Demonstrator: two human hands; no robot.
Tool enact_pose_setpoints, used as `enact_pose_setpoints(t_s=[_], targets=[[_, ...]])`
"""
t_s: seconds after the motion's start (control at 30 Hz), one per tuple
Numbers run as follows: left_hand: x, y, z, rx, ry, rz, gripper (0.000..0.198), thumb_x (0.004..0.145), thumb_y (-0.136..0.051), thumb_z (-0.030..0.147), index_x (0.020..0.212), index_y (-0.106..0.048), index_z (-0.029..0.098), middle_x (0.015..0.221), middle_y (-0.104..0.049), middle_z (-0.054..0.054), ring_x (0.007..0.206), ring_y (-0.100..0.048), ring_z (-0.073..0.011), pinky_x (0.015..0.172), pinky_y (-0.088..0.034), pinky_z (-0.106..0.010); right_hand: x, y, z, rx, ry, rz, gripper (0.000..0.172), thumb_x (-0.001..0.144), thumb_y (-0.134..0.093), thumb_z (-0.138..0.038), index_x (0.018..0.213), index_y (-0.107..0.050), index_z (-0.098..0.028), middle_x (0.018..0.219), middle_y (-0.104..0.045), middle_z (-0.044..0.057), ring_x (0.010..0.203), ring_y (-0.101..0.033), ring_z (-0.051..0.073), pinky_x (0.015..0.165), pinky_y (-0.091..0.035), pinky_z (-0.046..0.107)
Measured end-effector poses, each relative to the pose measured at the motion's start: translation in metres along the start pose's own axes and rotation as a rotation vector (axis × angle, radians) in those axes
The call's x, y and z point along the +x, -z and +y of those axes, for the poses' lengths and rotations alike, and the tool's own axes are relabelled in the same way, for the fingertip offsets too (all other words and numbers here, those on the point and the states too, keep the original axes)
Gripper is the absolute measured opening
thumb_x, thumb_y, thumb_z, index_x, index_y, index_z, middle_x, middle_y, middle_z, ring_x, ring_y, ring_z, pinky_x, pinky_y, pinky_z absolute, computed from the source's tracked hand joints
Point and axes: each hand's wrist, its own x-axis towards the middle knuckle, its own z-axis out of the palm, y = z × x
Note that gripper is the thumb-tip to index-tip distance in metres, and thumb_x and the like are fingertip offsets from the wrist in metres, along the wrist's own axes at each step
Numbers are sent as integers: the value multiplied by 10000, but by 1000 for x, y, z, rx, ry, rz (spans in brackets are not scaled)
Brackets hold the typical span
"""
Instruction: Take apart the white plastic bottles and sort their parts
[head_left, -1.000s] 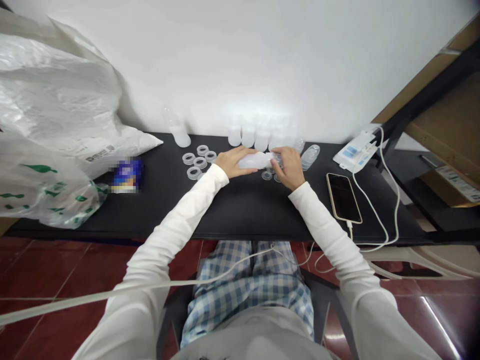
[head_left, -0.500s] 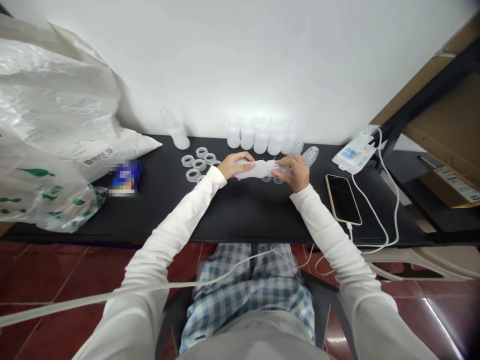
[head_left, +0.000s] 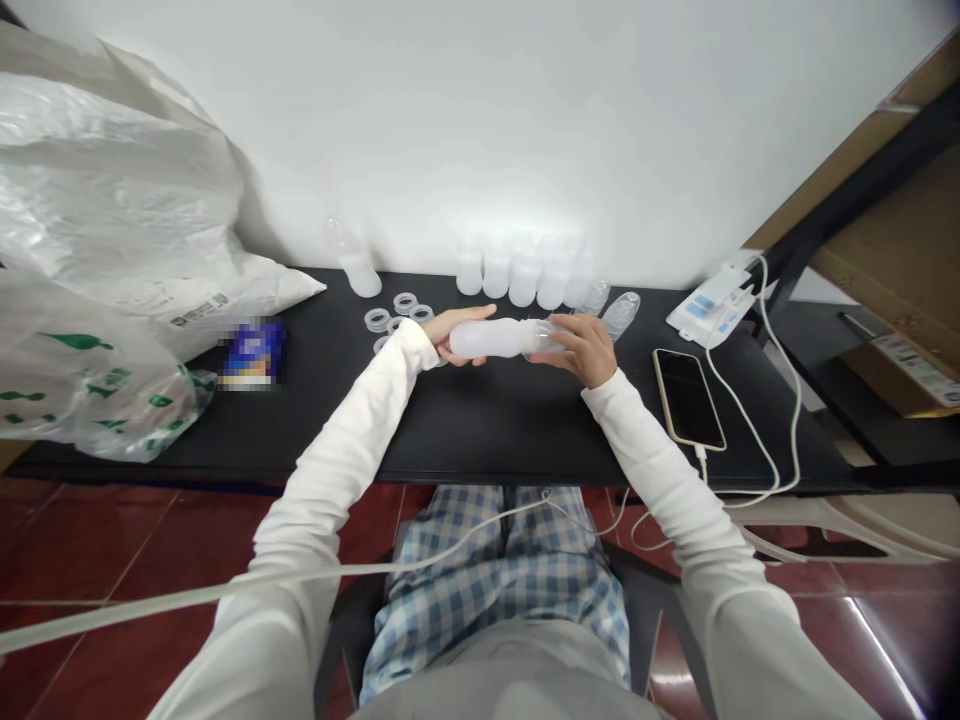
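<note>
Left of the bottle [head_left: 489,339], our sleeve [head_left: 360,415] could catch and scatter the rings [head_left: 406,309]. Our left hand [head_left: 445,326] cradles the sideways bottle, which might slip if held loosely; at its right end our right hand [head_left: 589,350] grips the clear cap [head_left: 541,336], which could tilt if pushed askew.

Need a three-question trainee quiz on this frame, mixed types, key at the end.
1. Choose: which hand is on the clear end of the held bottle? A) left B) right
2. True or false: that bottle is held upright.
3. Fill in: the white cable is plugged into the ____ lying on the table.

Key: 1. B, the right hand. 2. False; it is held sideways. 3. phone.
</note>
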Motion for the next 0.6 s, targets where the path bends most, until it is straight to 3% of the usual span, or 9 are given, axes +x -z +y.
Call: enact_pose_setpoints(t_s=[0.1, 0.2, 0.3, 0.4, 0.5, 0.6], targets=[[3, -2, -2, 79, -176, 191, 582, 821, -551, 687, 929, -647, 122, 552, -638, -84, 282, -408, -96, 276, -133, -194, 8, 0, -4, 60, -27, 68, 560, 841, -585, -682, 1167, -590, -227, 1146, -687, 135, 1067, -649, 289, 924, -535, 474], [8, -8, -5, 196, -385, 450, 470, 788, -654, 615, 920, -620, 165, 654, -680, -49, 390, -522, -106, 336, -234, -182, 12, -1, -8, 90, -145, 93, 566, 927, -447, -656, 1242, -537, -195, 1153, -659, 130, 991, -649, 250, 887, -538, 438], [13, -15, -9, 333, -567, 617, 466, 722, -725, 597, 892, -645, 171, 849, -719, -58, 684, -651, -150, 535, -448, -208, 11, -4, -6, 194, -320, 99, 482, 978, -345, -622, 1144, -555, -221, 923, -683, 51, 767, -641, 176, 759, -549, 352], [17, -18, -14, 395, -718, 690, 455, 720, -726, 592, 865, -667, 165, 974, -720, -72, 952, -656, -190, 767, -504, -244, 11, -5, -2, 376, -410, 47, 438, 974, -375, -616, 1073, -549, -226, 660, -623, -22, 566, -592, 141, 592, -527, 287], [21, -13, -18, 287, -644, 692, 443, 770, -667, 604, 838, -650, 167, 783, -694, -45, 712, -643, -154, 607, -478, -239, 13, -2, -1, 394, -347, 38, 425, 941, -470, -613, 1094, -566, -228, 763, -679, 0, 634, -637, 145, 621, -556, 288], [25, -6, -18, 128, -466, 611, 458, 842, -551, 625, 816, -614, 172, 562, -631, -24, 372, -473, -108, 373, -298, -230, 16, 3, -4, 296, -230, 35, 425, 917, -555, -568, 1173, -589, -230, 1044, -716, 58, 824, -686, 175, 764, -595, 336]])
